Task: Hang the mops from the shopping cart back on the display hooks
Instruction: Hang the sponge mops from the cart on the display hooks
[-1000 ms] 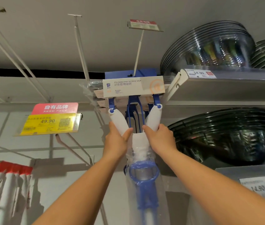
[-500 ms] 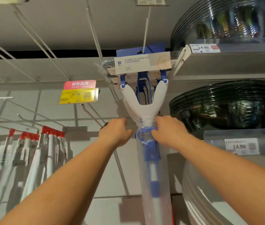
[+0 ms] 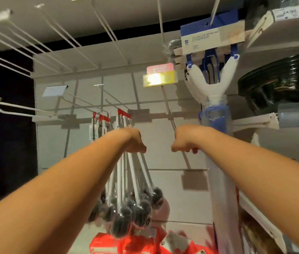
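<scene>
A white and blue sponge mop point(image 3: 208, 83) hangs from a display hook point(image 3: 214, 8) at the upper right, its cardboard label point(image 3: 211, 40) up against the hook and its plastic-wrapped handle point(image 3: 220, 173) running straight down. My left hand point(image 3: 133, 141) and my right hand point(image 3: 184, 141) are both well below and left of the mop head. Neither touches it. Both hands point downward with the fingers curled in, and nothing is in either one.
Long bare wire hooks point(image 3: 57, 41) stick out of the back panel at upper left. A bunch of red-capped brushes point(image 3: 126, 180) hangs at centre. Dark bowls point(image 3: 280, 81) fill the shelf on the right. A yellow price tag point(image 3: 159, 77) sits beside the mop. Red packages point(image 3: 126, 244) lie below.
Both hands have let go of the mop's neck and dropped down and to the left. The mop stays hanging on its hook. My view has swung left and down.
</scene>
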A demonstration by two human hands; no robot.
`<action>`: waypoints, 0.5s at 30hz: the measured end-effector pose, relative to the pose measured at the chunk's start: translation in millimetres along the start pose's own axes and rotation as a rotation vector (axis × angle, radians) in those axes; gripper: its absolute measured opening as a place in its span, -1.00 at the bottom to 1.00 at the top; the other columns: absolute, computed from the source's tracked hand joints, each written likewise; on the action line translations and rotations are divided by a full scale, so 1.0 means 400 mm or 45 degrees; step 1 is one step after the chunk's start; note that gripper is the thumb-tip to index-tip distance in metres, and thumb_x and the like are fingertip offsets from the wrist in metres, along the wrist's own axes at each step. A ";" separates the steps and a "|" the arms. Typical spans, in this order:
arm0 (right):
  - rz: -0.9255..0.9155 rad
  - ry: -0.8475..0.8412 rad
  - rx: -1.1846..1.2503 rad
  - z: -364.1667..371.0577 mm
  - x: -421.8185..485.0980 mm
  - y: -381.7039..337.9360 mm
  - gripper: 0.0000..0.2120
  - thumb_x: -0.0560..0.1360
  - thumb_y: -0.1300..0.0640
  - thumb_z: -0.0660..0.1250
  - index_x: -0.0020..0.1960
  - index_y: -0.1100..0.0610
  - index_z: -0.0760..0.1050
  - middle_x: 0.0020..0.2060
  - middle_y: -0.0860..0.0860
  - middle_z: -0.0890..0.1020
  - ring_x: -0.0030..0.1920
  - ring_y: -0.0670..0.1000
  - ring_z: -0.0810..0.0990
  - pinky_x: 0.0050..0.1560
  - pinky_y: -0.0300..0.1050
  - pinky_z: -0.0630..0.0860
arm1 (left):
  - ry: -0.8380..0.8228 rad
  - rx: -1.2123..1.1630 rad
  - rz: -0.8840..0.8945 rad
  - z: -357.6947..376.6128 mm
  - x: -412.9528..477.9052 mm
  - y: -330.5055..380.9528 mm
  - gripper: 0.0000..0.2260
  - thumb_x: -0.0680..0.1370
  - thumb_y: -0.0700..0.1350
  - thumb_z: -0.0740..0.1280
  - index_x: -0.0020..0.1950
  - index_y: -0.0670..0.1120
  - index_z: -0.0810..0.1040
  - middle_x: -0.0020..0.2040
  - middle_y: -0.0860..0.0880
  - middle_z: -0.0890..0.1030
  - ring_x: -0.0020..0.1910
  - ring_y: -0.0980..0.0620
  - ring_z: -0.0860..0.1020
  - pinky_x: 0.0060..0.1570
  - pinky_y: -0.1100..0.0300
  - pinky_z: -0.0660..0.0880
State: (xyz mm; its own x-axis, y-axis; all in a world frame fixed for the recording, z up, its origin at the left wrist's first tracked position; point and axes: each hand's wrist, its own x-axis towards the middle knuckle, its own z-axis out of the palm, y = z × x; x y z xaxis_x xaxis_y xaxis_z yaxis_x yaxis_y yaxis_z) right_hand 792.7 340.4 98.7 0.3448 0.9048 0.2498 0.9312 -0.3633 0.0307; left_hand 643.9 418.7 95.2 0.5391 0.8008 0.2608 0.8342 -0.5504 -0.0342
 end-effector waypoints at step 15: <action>-0.405 -0.062 0.104 0.025 -0.219 -0.535 -0.74 0.53 0.03 0.28 -0.26 0.15 0.41 -0.27 0.06 0.58 -0.38 0.00 0.52 -0.31 -0.14 0.51 | -0.135 0.122 -0.419 0.015 -0.430 -0.460 -0.62 0.58 0.08 0.27 0.32 -0.09 0.48 0.19 -0.09 0.55 0.13 -0.09 0.52 0.14 0.07 0.47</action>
State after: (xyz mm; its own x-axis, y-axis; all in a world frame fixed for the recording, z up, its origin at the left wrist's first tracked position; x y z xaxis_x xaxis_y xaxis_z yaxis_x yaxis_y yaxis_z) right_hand 564.4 341.1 60.4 0.0383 0.9803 0.1936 0.9988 -0.0434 0.0218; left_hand 398.3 383.5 50.9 0.2447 0.9543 0.1716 0.9695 -0.2384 -0.0564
